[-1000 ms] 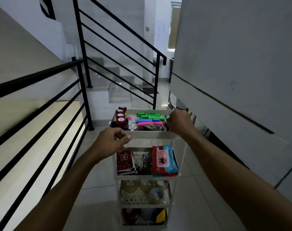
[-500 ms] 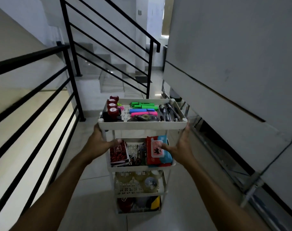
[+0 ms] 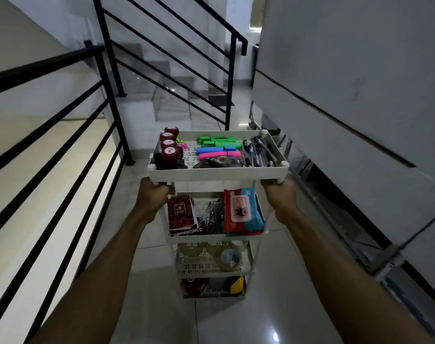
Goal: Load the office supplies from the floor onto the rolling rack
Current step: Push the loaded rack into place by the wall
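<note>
Both forearms reach forward and down; left hand (image 3: pixel 153 192) and right hand (image 3: pixel 279 192) each curl around a corner post of the rolling rack (image 3: pixel 217 173), just under the near corners of the top tray. Fingers wrap the posts, thumbs hidden, so the grip reads as clamped, not spread. Holding low on both uprights likely steadies or steers the rack, not loading.

Between the hands, one tier down: a red patterned booklet (image 3: pixel 181 216) next to the left hand, wipe packs (image 3: pixel 243 214) next to the right, scissors-like tools between, blurred. Below that, clear tape rolls (image 3: pixel 227 258); the bottom tier is too dark to tell.

Just above the grip, the top tray: red stamps (image 3: pixel 169 148) lined up on the left, highlighters (image 3: pixel 218 147) in the middle, pens (image 3: pixel 257 152) on the right, sorted by kind. No supplies show on the floor (image 3: pixel 236 324); loading looks done.

Beyond, a black railing (image 3: pixel 112 70) and stairs.
</note>
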A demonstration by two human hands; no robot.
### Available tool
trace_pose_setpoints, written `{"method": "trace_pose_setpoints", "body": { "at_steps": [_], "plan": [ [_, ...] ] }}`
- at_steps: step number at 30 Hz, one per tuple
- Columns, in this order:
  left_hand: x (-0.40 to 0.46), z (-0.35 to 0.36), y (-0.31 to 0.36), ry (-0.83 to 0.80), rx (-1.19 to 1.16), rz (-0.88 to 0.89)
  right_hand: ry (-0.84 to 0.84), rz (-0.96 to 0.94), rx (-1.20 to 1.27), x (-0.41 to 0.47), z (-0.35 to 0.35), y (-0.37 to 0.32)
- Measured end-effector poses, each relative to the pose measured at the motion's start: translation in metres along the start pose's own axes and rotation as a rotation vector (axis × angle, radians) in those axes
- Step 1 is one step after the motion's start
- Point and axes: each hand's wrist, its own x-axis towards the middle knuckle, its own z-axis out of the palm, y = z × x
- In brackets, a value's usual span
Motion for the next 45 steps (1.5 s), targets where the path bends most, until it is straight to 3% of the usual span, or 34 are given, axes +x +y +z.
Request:
{"method": "trace_pose_setpoints", "body": {
  "at_steps": [5,9,16,22,29,36,42,45],
  "plan": [
    [0.000,-0.004,-0.006,-0.073,0.009,0.039,-0.038,0.030,0.030,-0.002,-0.003,0.005],
    [-0.007,-0.009,-0.047,-0.173,0.040,-0.051,-0.015,0.148,0.020,-0.015,0.001,0.041],
    [-0.016,0.015,-0.074,0.042,-0.041,-0.176,-0.024,0.315,-0.007,-0.020,0.002,0.079],
    [-0.003,0.014,-0.073,-0.098,-0.007,-0.182,-0.134,0.326,-0.032,-0.004,-0.003,0.079],
    [0.001,0.014,-0.083,-0.007,-0.037,-0.164,-0.240,0.260,0.008,-0.010,-0.011,0.096],
    [-0.007,0.019,-0.101,0.013,-0.100,-0.233,-0.131,0.321,0.057,-0.012,-0.001,0.115],
    [0.005,0.015,-0.096,-0.176,-0.031,-0.203,-0.172,0.377,-0.042,0.000,-0.005,0.109],
    [0.008,0.010,-0.098,-0.242,-0.007,-0.198,-0.197,0.312,-0.094,-0.001,-0.006,0.103]
  ]
}}
